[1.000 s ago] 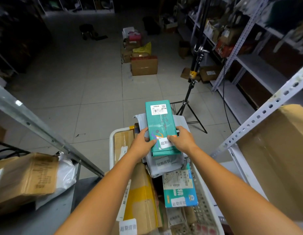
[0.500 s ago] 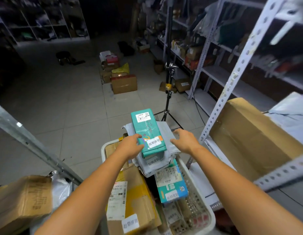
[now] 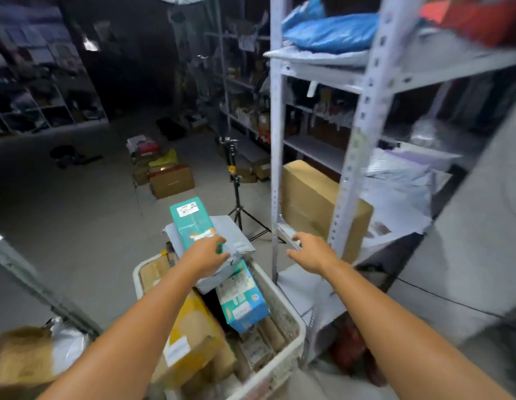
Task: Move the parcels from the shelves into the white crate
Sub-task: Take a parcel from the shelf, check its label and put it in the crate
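Observation:
The white crate (image 3: 292, 310) stands low in the middle, packed with parcels. On top lies a teal parcel (image 3: 190, 220) on a grey mailer bag (image 3: 236, 237). My left hand (image 3: 205, 254) holds the teal parcel's near end, fingers and thumb around its corner. My right hand (image 3: 311, 251) is off the parcel, fingers relaxed and holding nothing, out to the right by the edge of a low shelf. A large cardboard box (image 3: 308, 203) and grey bags (image 3: 401, 174) lie on that shelf unit. A blue box (image 3: 242, 298) and a yellow-brown carton (image 3: 193, 327) sit inside the crate.
A white shelf upright (image 3: 275, 168) rises just right of the crate. A black tripod (image 3: 236, 192) stands behind the crate. Cartons (image 3: 170, 180) sit on the tiled floor farther back. At lower left, a brown box (image 3: 17, 359) and a metal rail (image 3: 34, 284).
My right hand has let go of the teal parcel and moved right toward the shelf. My left hand stays on the parcel. The view has swung up and right.

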Demonstrator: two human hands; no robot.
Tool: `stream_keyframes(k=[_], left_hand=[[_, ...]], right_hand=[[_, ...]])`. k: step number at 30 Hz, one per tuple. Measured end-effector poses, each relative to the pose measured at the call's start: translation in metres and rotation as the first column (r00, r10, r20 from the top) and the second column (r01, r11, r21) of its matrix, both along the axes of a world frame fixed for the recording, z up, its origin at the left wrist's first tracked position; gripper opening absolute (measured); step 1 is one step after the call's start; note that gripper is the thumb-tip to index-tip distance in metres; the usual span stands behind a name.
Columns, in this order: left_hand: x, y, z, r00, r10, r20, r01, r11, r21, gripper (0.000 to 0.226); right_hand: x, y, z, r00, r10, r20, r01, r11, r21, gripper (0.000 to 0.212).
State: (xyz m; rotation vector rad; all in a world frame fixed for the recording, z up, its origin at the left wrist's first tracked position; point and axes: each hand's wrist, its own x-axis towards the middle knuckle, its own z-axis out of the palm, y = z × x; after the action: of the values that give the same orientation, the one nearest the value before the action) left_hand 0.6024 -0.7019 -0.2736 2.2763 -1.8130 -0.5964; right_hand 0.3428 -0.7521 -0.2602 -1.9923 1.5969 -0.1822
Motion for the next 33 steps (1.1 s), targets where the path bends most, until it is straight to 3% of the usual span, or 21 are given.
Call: stream_keyframes(k=[8,14,19,24,33], left_hand=[[-0.161,0.02,0.009,0.969,-0.244,0.033,0.242,0.968,0.067,0.049],[-0.298,0.003,0.022,0.869,-0.495,0.003,0.494,0.869,0.032,0.048],[-0.411,-0.018,0.02,0.734,-0.679,-0.012,0.679,0.734,0.02,0.045],[-0.509,-0.042,0.001,0.619,-0.78,-0.097,0.785,0.619,0.031,0.043],[-0.648,-0.037,-0.027,0.299,-0.949,-0.098,0.954,0.296,0.05,0.043]], right_hand=[[-0.176,0.08,0.008,0.974,-0.221,-0.044,0.222,0.975,0.012,0.049],[-0.296,0.124,0.013,0.885,-0.466,-0.002,0.466,0.885,-0.002,0.043],[-0.38,0.153,0.01,0.753,-0.658,-0.036,0.658,0.753,0.015,0.053],[-0.448,0.181,0.004,0.577,-0.813,-0.082,0.816,0.578,0.003,0.049],[-0.51,0.259,-0.007,0.229,-0.965,-0.127,0.973,0.23,0.004,0.051]])
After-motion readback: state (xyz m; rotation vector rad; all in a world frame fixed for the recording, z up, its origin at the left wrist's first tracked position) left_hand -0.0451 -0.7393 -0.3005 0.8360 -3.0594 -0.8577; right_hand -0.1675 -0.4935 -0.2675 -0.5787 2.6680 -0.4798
